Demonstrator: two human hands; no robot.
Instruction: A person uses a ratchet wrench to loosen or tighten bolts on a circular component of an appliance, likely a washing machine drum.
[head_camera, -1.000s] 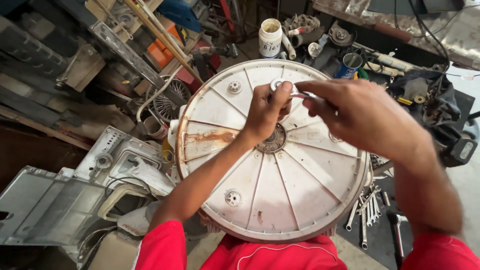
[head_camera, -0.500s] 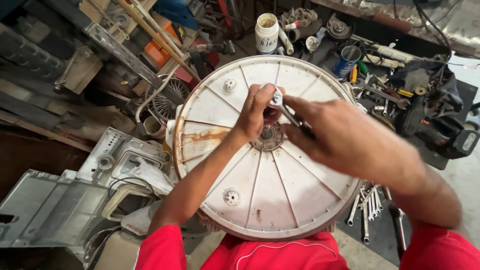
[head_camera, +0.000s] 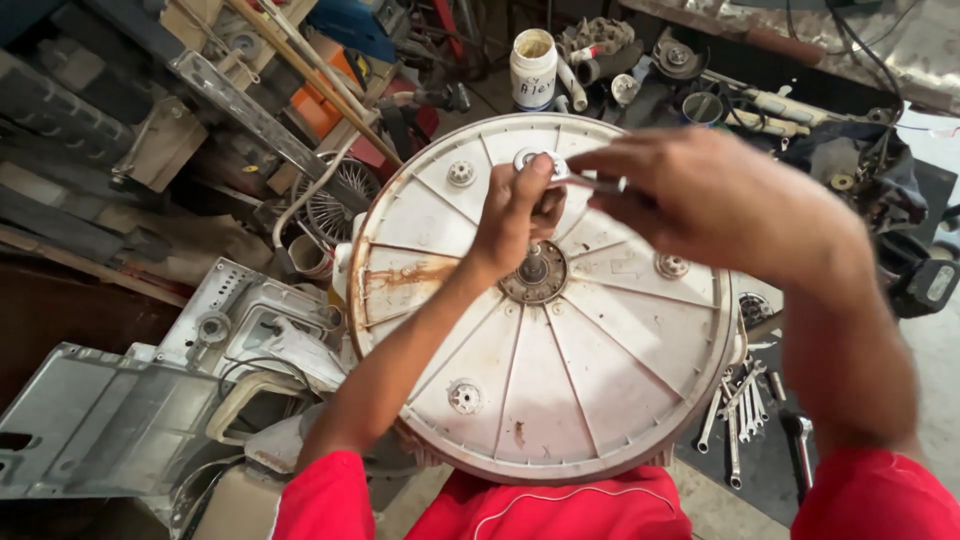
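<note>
A round white washing-machine tub (head_camera: 500, 380) with rust stains lies bottom-up in front of me, its metal hub (head_camera: 534, 272) in the middle. My left hand (head_camera: 515, 215) is closed around a small metal part at the head of a wrench, just above the hub. The silver wrench (head_camera: 585, 180) is gripped by its handle in my right hand (head_camera: 715, 205), held over the tub's upper half. Both forearms reach in from red sleeves.
Several loose spanners (head_camera: 735, 410) lie on a dark mat right of the tub. A white plastic jar (head_camera: 533, 68) stands behind it among tools. Grey metal panels (head_camera: 100, 430) and a machine housing crowd the left side.
Both hands have lifted slightly off the hub and shifted up the tub, and the wrench now lies more level between them.
</note>
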